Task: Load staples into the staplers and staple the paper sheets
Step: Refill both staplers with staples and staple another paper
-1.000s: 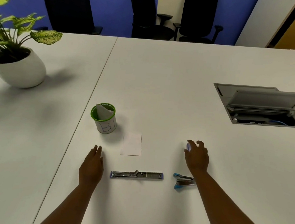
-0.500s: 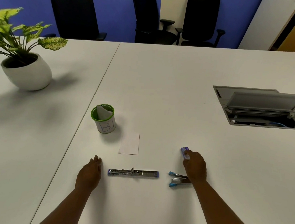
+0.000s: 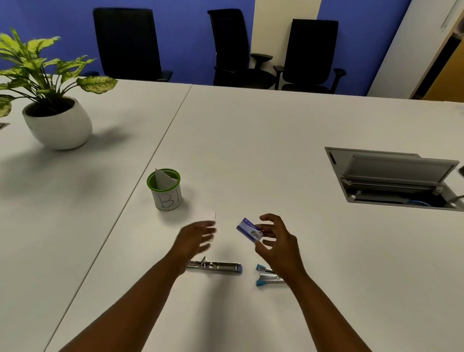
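Observation:
My right hand [image 3: 277, 242] holds a small blue staple box [image 3: 249, 230] between thumb and fingers, lifted above the white table [image 3: 256, 139]. My left hand [image 3: 196, 237] hovers open just left of the box, fingers straight and blurred, covering most of a small white paper sheet [image 3: 213, 218]. A stapler opened out flat, chrome with a blue end [image 3: 218, 266], lies on the table under my left wrist. A second small blue stapler [image 3: 265, 278] lies partly open below my right hand.
A green-rimmed cup marked "B1" [image 3: 165, 190] with folded paper inside stands left of the sheet. A potted plant [image 3: 55, 117] sits far left. An open cable hatch [image 3: 391, 178] lies at the right. Black office chairs [image 3: 263, 50] line the far edge.
My right hand has picked the staple box off the table and carried it left and up. My left hand has risen from the table and moved right toward the box.

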A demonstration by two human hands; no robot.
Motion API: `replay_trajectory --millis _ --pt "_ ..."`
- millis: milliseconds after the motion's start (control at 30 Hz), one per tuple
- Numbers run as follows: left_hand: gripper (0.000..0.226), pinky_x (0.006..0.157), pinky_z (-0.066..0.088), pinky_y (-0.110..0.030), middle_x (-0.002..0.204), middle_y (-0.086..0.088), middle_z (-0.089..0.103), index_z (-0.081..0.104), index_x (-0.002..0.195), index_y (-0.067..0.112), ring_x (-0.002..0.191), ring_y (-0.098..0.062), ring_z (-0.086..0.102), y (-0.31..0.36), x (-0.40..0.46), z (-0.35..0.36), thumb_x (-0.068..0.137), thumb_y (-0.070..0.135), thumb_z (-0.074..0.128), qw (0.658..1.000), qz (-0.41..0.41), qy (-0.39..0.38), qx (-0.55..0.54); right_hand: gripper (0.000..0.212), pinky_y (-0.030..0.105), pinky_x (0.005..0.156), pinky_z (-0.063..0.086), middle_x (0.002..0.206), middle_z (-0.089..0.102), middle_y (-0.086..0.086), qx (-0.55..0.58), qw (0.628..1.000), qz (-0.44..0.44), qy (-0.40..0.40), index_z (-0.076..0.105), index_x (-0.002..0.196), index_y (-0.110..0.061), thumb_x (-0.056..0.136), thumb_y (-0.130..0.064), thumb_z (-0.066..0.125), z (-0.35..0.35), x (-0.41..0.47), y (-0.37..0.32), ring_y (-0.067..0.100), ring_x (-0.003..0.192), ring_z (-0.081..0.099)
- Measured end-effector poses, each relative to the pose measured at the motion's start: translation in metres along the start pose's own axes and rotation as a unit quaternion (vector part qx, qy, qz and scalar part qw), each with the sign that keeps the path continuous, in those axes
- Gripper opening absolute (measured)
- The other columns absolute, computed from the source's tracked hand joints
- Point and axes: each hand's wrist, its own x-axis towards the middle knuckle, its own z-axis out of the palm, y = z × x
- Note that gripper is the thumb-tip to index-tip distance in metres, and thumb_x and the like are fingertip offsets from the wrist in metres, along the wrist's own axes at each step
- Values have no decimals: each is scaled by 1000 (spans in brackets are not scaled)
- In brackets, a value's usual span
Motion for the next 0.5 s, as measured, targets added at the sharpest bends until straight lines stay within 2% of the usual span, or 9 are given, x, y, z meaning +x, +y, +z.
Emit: replay_trajectory --millis 67,167,300,500 --pt "30 79 53 -33 110 -15 64 60 112 9 100 -29 61 11 -12 15 97 17 35 986 -79 -102 -104 52 9 77 48 102 66 -6 -23 999 -35 -24 46 116 -24 73 -2 65 0 -4 -14 5 94 62" --pt "32 75 58 -37 109 -18 65 58 111 6 90 -33 67 16 -24 28 97 21 33 952 -136 -167 -220 50 8 73 46 103 66 -10 -55 995 -76 -34 44 118 -28 76 -12 67 1 -12 -29 4 92 62" --pt "39 76 57 -38 116 -22 62 50 122 0 87 -34 71 18 -33 34 99 22 27 922 -143 -194 -303 50 26 75 52 111 67 -9 -75 992 -92 -28 42 119 -29 78 -14 66 -1 -19 -40 21 86 65" --pt "40 73 58 -40 114 -25 62 48 125 -2 85 -37 70 21 -40 39 97 19 27 918 -143 -179 -325 55 20 79 51 115 67 -4 -65 993 -93 -36 40 126 -26 79 -10 65 -6 -23 -49 10 97 62"
